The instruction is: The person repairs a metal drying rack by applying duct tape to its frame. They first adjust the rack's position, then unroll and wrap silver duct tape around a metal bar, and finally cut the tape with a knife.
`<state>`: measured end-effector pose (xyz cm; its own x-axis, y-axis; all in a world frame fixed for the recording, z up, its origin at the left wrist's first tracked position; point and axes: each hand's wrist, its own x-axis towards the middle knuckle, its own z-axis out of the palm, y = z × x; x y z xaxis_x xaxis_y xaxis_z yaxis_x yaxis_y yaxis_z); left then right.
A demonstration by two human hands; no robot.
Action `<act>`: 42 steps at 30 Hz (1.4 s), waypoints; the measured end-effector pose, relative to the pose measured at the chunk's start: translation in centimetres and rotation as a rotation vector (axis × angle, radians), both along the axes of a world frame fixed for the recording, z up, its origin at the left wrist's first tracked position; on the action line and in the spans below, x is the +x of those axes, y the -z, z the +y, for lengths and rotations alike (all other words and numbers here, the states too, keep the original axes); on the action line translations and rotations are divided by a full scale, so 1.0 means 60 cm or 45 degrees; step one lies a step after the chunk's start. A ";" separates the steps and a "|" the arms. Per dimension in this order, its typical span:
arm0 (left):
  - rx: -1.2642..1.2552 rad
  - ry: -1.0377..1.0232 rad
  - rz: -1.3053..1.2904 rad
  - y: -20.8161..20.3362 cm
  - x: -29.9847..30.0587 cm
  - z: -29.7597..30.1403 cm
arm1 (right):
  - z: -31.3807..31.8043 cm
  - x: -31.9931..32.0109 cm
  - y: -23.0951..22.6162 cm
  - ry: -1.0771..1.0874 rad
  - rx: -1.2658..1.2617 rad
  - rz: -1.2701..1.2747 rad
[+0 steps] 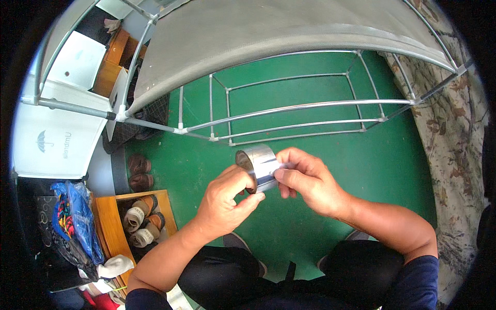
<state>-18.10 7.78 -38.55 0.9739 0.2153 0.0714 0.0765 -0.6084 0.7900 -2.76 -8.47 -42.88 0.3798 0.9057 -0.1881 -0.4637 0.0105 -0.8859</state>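
Observation:
A roll of shiny silver tape (264, 166) is held up in front of me, above the green floor. My left hand (223, 200) grips it from the left, with fingers inside the core and the thumb under the rim. On the other side, my right hand (314, 183) pinches at the roll's outer face between thumb and forefinger, apparently at the tape's end. Its other fingers are curled, and exactly what lies in the pinch is hidden.
Ahead stands a frame of metal tubes (289, 108) with grey sheeting (305, 28) over its top. Patterned fabric (449, 170) hangs along the right. At left are a wooden shoe box (166, 206), brown shoes (140, 173), a blue plastic bag (85, 222) and white panels (57, 139).

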 end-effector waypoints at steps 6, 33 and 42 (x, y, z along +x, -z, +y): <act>0.150 0.041 -0.041 0.004 0.004 -0.001 | -0.005 0.004 -0.011 -0.192 -0.123 0.025; -0.584 -0.337 0.120 0.026 -0.001 -0.017 | -0.005 -0.024 0.011 -0.076 0.035 -0.206; -0.365 -0.270 0.045 0.017 0.005 -0.020 | -0.005 -0.029 0.034 -0.030 0.142 -0.160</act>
<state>-17.80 6.56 -39.55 0.9061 0.4196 -0.0541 0.2077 -0.3297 0.9210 -4.52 -8.74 -44.93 0.3723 0.9273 -0.0383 -0.3510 0.1024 -0.9308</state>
